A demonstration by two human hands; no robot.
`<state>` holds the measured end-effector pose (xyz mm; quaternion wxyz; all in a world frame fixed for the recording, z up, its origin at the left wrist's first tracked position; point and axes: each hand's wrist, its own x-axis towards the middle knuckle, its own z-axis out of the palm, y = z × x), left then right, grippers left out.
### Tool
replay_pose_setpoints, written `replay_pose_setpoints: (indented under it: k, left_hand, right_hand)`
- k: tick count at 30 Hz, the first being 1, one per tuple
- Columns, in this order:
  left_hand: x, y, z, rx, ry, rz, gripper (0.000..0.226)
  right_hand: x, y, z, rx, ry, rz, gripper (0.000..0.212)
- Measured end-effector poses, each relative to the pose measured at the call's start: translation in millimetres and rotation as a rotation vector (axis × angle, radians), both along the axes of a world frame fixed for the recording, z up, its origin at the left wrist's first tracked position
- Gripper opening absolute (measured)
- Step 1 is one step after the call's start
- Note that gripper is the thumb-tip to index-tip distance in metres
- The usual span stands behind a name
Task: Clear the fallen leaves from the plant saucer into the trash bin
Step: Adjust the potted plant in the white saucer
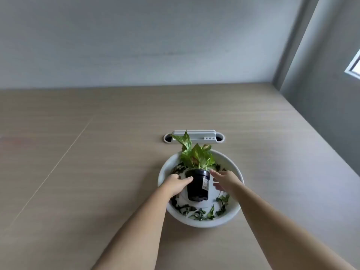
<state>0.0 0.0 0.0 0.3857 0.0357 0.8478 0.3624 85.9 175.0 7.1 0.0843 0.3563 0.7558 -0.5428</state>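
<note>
A black plastic pot [197, 187] with a green leafy plant [194, 154] stands in the middle of a round white saucer [233, 213] on the table. Dark fallen leaves [198, 212] lie scattered around the pot on the saucer's floor, mostly at the front and back. My left hand [176, 184] rests against the pot's left side, thumb touching near its rim. My right hand [224, 181] hovers just right of the pot with fingers spread, a fingertip close to the rim. No trash bin is in view.
A pale wooden table [97, 172] stretches wide to the left and right of the saucer. Behind the plant sits a white cable grommet [194, 136] set in the tabletop. A grey wall rises at the back, and the table's right edge runs diagonally.
</note>
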Motion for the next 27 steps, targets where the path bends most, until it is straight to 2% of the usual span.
replay_pose_setpoints:
  k: [2,5,9,12,15,19,27]
  left_hand:
    - [4,3,-7,0.072,-0.034,0.068,0.086]
    - [10,6,-18,0.141,-0.051,0.101,0.072]
    - [13,7,-20,0.214,-0.059,0.156,0.08]
    - [14,7,-14,0.262,-0.066,0.159,0.055]
    - [11,10,-4,0.273,-0.005,0.181,0.066]
    - [9,18,5,0.335,0.091,0.195,0.054]
    - [22,24,-15,0.322,0.194,0.207,0.055]
  right_hand:
    - [-2,-2,-7,-0.11,0.003,-0.021,0.046]
    - [0,-5,-17,-0.149,-0.014,0.026,0.043]
    - [-1,-2,-24,-0.164,0.004,0.033,0.044]
    - [-2,0,-15,-0.191,0.048,0.045,0.04]
    - [-3,1,-1,-0.191,0.128,0.043,0.038]
    - [-3,3,12,-0.149,0.217,0.044,0.043]
    - [2,-6,-7,-0.176,0.25,0.003,0.06]
